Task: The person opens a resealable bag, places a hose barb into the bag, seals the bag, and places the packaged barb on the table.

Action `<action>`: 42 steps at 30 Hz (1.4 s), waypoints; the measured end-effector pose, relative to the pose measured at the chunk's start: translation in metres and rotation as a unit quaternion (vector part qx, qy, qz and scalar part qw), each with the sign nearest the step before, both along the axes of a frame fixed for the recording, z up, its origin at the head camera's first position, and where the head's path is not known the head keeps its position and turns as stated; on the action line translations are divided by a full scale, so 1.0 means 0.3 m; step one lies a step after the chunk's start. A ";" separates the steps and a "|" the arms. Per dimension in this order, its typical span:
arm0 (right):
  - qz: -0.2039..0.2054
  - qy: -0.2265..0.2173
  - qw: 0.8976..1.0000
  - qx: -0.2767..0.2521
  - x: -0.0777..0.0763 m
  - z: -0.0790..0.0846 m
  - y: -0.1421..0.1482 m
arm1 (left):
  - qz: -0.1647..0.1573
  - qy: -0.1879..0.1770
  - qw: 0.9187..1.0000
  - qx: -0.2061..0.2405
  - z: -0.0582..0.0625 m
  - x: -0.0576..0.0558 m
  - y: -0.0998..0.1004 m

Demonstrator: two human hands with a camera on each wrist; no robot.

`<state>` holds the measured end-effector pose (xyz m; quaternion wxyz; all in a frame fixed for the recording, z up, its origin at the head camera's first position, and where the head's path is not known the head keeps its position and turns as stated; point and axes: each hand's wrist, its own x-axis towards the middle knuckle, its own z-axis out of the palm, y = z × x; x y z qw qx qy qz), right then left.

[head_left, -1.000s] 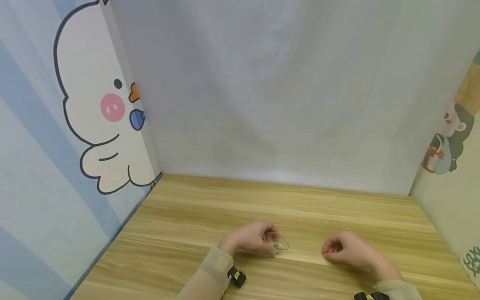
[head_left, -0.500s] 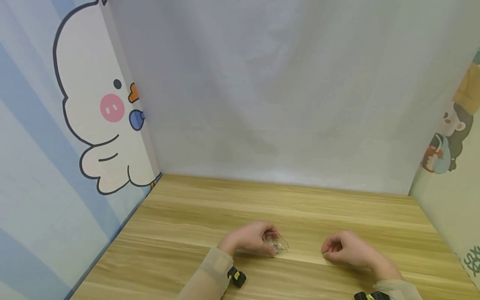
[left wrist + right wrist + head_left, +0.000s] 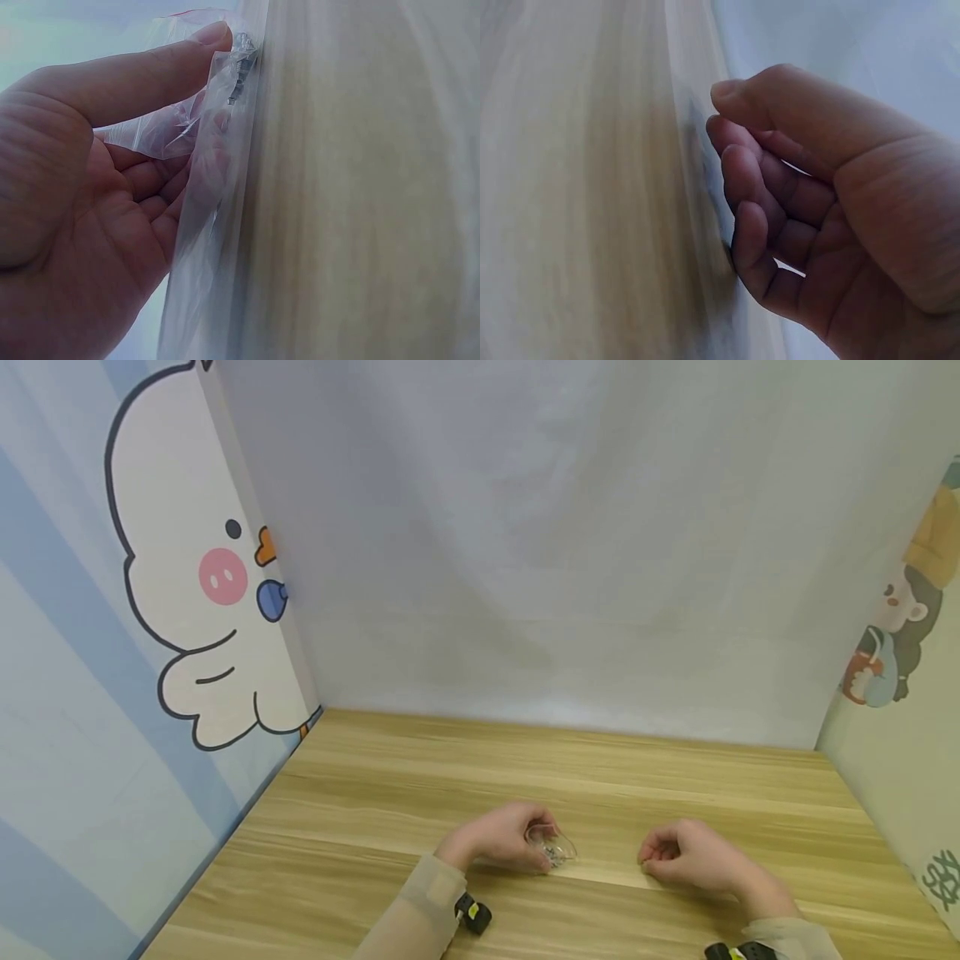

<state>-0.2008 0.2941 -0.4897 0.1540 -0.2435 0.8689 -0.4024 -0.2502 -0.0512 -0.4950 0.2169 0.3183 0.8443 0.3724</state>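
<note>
Near the middle front of the wooden table, my left hand [image 3: 506, 839] grips a small clear plastic bag [image 3: 553, 850]. In the left wrist view the thumb presses on the bag [image 3: 214, 161], and small dark metal pieces [image 3: 241, 67] show inside it. Their exact kind is too small to tell. To the right, my right hand [image 3: 693, 860] rests on its side on the table, fingers loosely curled. Its thumb [image 3: 731, 94] lies close to the index fingertip in the right wrist view, and no object shows between them.
The wood-grain table [image 3: 360, 793] extends under both hands. Behind it hangs a plain pale curtain [image 3: 555, 568]. Printed cloth walls [image 3: 67, 760] close off the left and right sides. A black wrist camera [image 3: 474, 913] sits on the left wrist.
My right hand has shifted very slightly left. The left hand and the plastic bag keep their place.
</note>
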 end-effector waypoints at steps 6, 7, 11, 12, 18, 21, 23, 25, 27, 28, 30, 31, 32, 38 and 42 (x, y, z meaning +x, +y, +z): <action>0.008 0.015 1.000 0.001 -0.004 0.009 -0.033 | 0.001 -0.004 1.000 0.002 0.003 0.006 -0.001; 0.011 0.017 1.000 -0.001 -0.006 0.010 -0.042 | 0.001 -0.005 1.000 0.002 0.003 0.006 -0.001; 0.019 0.024 1.000 -0.003 -0.012 0.014 -0.075 | 0.002 -0.008 1.000 0.003 0.004 0.005 -0.001; 0.020 0.025 0.999 -0.003 -0.014 0.015 -0.083 | 0.001 -0.007 1.000 0.003 0.006 0.006 -0.001; 0.023 0.036 0.999 -0.001 -0.024 0.016 -0.123 | 0.000 -0.002 1.000 0.004 0.014 0.004 0.003; 0.024 0.036 0.999 -0.009 -0.028 0.015 -0.142 | 0.002 -0.003 1.000 0.004 0.016 0.004 0.005; 0.026 0.035 0.999 -0.016 -0.029 0.015 -0.154 | 0.002 -0.005 1.000 0.006 0.016 0.004 0.005; 0.029 0.035 0.999 -0.025 -0.031 0.014 -0.165 | 0.001 -0.006 1.000 0.007 0.015 0.004 0.004; 0.033 0.038 0.998 -0.030 -0.032 0.012 -0.174 | 0.000 -0.005 1.000 0.007 0.015 0.004 0.003; 0.035 0.040 0.998 -0.031 -0.033 0.011 -0.177 | 0.000 -0.005 1.000 0.008 0.015 0.004 0.002; 0.039 0.044 0.998 -0.033 -0.035 0.010 -0.184 | 0.000 -0.005 1.000 0.007 0.015 0.005 0.000; 0.039 0.045 0.998 -0.031 -0.036 0.009 -0.187 | 0.000 -0.004 1.000 0.005 0.014 0.005 -0.001; 0.038 0.046 0.998 -0.029 -0.037 0.009 -0.189 | 0.000 -0.004 1.000 0.004 0.013 0.005 -0.001; 0.030 0.040 0.999 -0.017 -0.041 0.016 -0.206 | 0.002 -0.004 1.000 0.001 0.007 0.005 -0.001; 0.027 0.041 0.999 -0.018 -0.041 0.027 -0.221 | 0.005 -0.005 1.000 0.001 0.008 0.004 -0.002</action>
